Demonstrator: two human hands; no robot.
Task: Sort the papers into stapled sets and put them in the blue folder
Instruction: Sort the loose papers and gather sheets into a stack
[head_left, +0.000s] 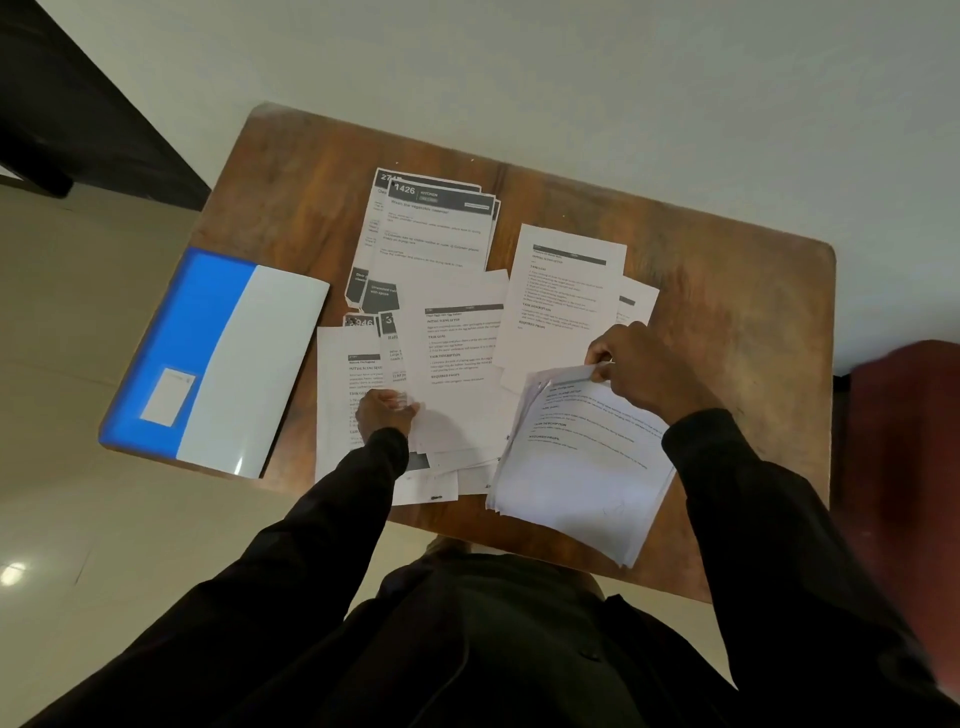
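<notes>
Right grip (634, 366) is pinched on the top edge of the paper stack (587, 467); left grip (387, 411) on a corner of a loose sheet (457, 358) | stack is held over the bench (727, 312), blue folder (208, 338) laid at its left edge | paper is judged light, limp, slippery: edges are to be gripped.

Brown wooden table (727, 291), rounded corners, worn grain. Along left edge: blue folder (208, 364), lying flat. Centre: loose printed sheets (457, 353), overlapping. Far side: pile headed "1426" (436, 228). Right of centre: single sheet (561, 296). Near edge: thick stack (582, 467), overhanging.
</notes>
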